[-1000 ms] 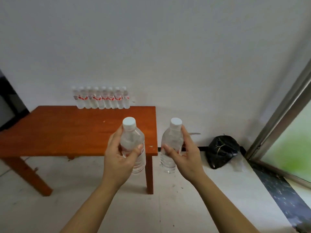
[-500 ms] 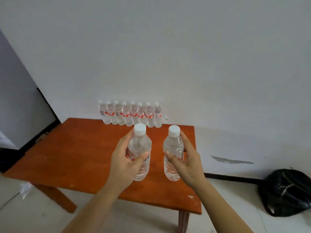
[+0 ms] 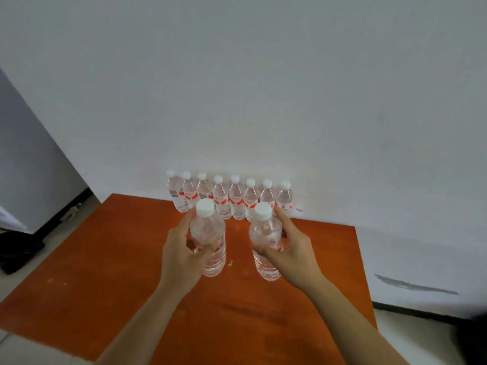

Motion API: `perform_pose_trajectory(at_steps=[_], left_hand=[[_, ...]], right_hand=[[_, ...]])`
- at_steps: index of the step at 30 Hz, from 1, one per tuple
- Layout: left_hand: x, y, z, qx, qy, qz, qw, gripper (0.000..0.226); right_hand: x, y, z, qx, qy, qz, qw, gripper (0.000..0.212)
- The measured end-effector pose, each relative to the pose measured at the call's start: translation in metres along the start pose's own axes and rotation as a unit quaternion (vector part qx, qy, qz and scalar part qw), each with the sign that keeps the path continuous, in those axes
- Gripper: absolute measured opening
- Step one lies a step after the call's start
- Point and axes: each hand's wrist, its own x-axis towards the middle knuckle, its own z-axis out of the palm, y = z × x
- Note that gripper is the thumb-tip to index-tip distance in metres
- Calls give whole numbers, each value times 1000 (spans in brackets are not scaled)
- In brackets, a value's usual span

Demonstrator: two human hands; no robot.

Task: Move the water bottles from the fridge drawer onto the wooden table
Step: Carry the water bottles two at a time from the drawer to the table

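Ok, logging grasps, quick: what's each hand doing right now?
Left hand: closed around a water bottle.
Right hand: closed around another water bottle.

one head-worn wide-angle view, looking forward and steeply down over the near edge of the wooden table (image 3: 118, 272) toward its far edge and the white wall (image 3: 263, 88); both forearms enter close from below.

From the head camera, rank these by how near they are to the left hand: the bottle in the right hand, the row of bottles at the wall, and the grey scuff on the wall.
1. Bottle in the right hand: just right of the left hand.
2. Row of bottles: behind, at the table's back edge.
3. Grey scuff: far right, low on the wall.
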Motion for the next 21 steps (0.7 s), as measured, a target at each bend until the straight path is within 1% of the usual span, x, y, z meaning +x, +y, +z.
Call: perform_pose_trajectory(at_steps=[4,7,10,12,14,18,21], left_hand=[[67,-71,15,3,-69,-2,998,77],[116,-118,25,16,-145,1,989,76],[158,-150,33,-1,-199,-4,980,71],[183,-171,41,-7,-222,5,975,67],[205,-193,51,0,-240,15,971,69],[236,-224,76,6,-273,2,962,71],[250,-234,92,-18,-282,0,959,67]], right_hand=[[48,19,39,-59,26,51,997,95],[87,32,72,-88,43,96,991,81],[126,42,104,-133,47,121,983,77],[149,52,124,-182,38,137,973,78],[169,62,141,-223,20,165,960,77],[201,80,169,-194,33,223,955,79],[217,96,183,-165,55,225,959,76]])
